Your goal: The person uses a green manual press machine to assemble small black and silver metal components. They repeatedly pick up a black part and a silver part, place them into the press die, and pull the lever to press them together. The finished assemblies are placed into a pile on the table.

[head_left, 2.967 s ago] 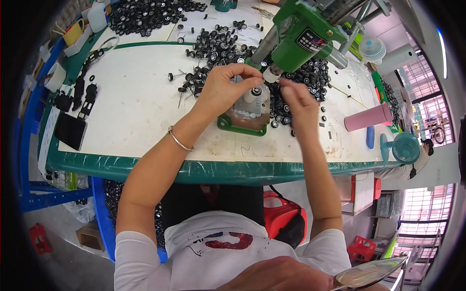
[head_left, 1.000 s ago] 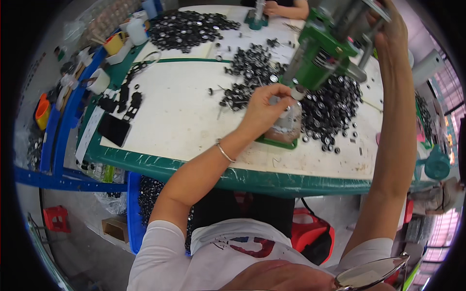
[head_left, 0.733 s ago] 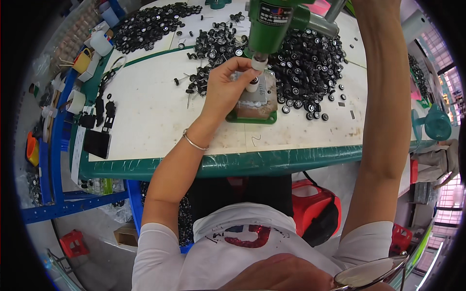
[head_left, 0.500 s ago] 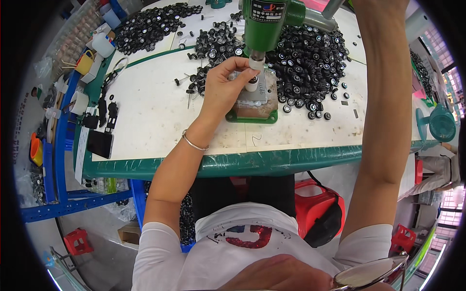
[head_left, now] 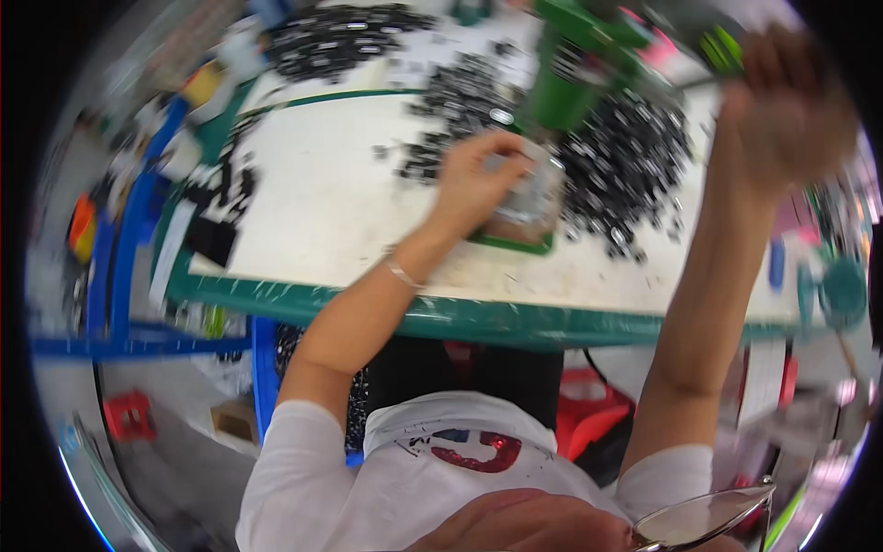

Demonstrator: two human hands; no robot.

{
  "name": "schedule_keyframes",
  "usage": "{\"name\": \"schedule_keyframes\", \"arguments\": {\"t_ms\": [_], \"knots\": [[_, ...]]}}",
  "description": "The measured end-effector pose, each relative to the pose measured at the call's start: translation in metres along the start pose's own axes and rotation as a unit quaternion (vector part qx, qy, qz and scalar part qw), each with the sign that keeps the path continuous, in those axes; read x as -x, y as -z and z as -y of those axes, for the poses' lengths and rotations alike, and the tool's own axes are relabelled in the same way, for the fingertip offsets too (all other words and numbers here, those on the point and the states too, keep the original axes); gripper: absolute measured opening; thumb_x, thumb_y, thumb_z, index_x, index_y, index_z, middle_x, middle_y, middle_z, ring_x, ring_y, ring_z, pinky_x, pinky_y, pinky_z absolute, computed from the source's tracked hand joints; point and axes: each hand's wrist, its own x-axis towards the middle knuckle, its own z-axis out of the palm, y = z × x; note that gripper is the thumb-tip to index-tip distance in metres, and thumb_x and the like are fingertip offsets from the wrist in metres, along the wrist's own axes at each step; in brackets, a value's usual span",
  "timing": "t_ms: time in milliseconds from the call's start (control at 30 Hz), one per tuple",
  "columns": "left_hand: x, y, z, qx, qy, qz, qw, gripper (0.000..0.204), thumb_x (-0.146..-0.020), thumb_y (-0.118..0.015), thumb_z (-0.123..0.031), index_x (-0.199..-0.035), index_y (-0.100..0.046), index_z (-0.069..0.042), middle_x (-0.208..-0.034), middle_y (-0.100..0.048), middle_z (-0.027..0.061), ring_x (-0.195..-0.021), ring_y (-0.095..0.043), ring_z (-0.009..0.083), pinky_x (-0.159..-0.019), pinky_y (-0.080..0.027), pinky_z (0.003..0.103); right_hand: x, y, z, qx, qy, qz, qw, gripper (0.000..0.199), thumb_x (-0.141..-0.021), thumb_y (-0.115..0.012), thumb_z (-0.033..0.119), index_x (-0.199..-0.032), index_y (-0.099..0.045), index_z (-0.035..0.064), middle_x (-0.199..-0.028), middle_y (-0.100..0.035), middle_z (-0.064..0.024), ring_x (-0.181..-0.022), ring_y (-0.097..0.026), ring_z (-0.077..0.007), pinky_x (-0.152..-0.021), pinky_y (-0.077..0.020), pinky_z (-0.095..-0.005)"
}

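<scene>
At the green bench press, the left hand is nearly pinched closed, contents indistinct; the right hand is too blurred to determine opening or grip.

Workshop, small-parts assembly kind. Green hand press standing on long worktable, white top, green edge. Loose heap of small black wheels beside press; second heap farther back, both blurred. Blue metal rack along left side, cluttered with containers. Under table, blue bin holding more small black parts. Bare grey floor, red plastic stool, cardboard box. Small green fan at table's right end.
</scene>
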Motion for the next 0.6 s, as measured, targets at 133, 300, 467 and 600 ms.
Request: {"name": "schedule_keyframes", "arguments": {"t_ms": [133, 300, 467, 600], "knots": [[-0.002, 0.000, -0.008, -0.109, -0.093, -0.020, 0.989, 0.017, -0.075, -0.071, -0.016, -0.089, -0.069, -0.006, -0.086, -0.066, 0.0073, -0.088, -0.061, 0.0201, -0.078, -0.048, 0.033, 0.004, -0.037, -0.009, 0.161, 0.140, -0.150, 0.965, 0.024, -0.091, -0.048, 0.016, -0.072, -0.052, 0.0018, -0.057, -0.029, 0.0013, -0.049, -0.027, -0.0074, -0.044, -0.0195, -0.0227], [-0.001, 0.011, -0.033, 0.060, 0.053, 0.066, 0.995, 0.029, -0.077, -0.070, -0.008, -0.105, -0.066, -0.001, -0.084, -0.067, 0.0061, -0.075, -0.063, 0.0132, -0.073, -0.051, 0.028, -0.009, -0.022, -0.006, 0.161, 0.020, -0.067, 0.984, 0.035, -0.096, -0.052, 0.025, -0.066, -0.044, 0.0070, -0.057, -0.025, 0.0019, -0.049, -0.022, -0.0073, -0.046, -0.0175, -0.0245], [-0.006, 0.009, -0.017, -0.024, -0.067, 0.038, 0.997, 0.030, -0.075, -0.071, -0.007, -0.105, -0.065, -0.001, -0.076, -0.066, 0.0048, -0.073, -0.063, 0.0121, -0.068, -0.050, 0.028, -0.062, 0.000, -0.043, 0.252, -0.085, -0.174, 0.948, 0.023, -0.091, -0.061, 0.025, -0.093, -0.063, 0.0021, -0.079, -0.053, -0.0039, -0.061, -0.042, -0.0104, -0.055, -0.0335, -0.0199], [-0.012, 0.007, -0.018, 0.059, 0.030, -0.005, 0.998, 0.028, -0.069, -0.071, -0.006, -0.096, -0.064, -0.002, -0.077, -0.067, 0.0070, -0.073, -0.064, 0.0145, -0.067, -0.050, 0.028, -0.089, 0.042, -0.073, 0.240, -0.191, -0.183, 0.934, 0.032, -0.090, -0.059, 0.018, -0.119, -0.062, 0.0043, -0.104, -0.062, -0.0059, -0.079, -0.054, -0.0094, -0.065, -0.0422, -0.0212]]}}
